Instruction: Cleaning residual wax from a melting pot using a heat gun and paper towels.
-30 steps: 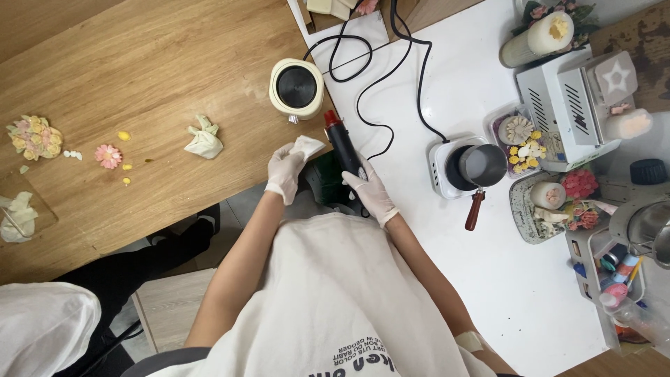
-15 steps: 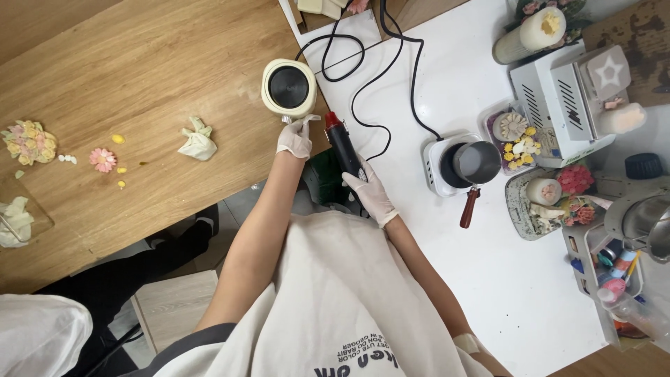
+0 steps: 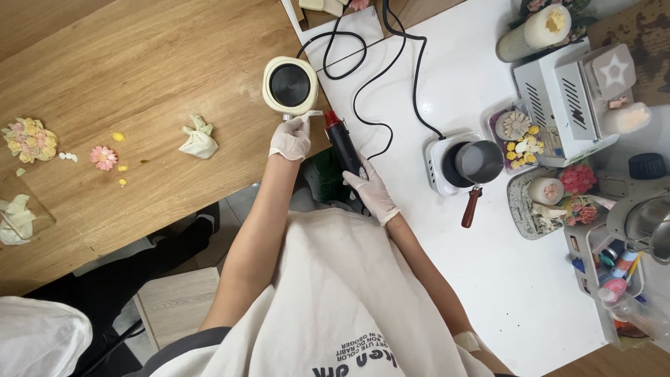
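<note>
My right hand (image 3: 371,192), in a white glove, grips a black heat gun (image 3: 344,145) with a red nozzle that points toward the far side. My left hand (image 3: 291,137), also gloved, holds a small white cloth pressed against the near edge of a cream round cup with a black inside (image 3: 289,84). The cup stands on the wooden table (image 3: 125,63) next to the white table (image 3: 516,279). The gun's black cable (image 3: 391,77) loops away across the white top.
A white hotplate with a dark pot and wooden handle (image 3: 467,167) stands to the right. Beyond it are trays of wax flowers (image 3: 520,132), a white box machine (image 3: 565,105) and a candle (image 3: 534,28). A crumpled tissue (image 3: 197,138) and small flowers (image 3: 103,157) lie on the wood.
My left hand has moved up from beside the heat gun to the cream cup, cloth in its fingers. The right hand keeps its grip on the gun.
</note>
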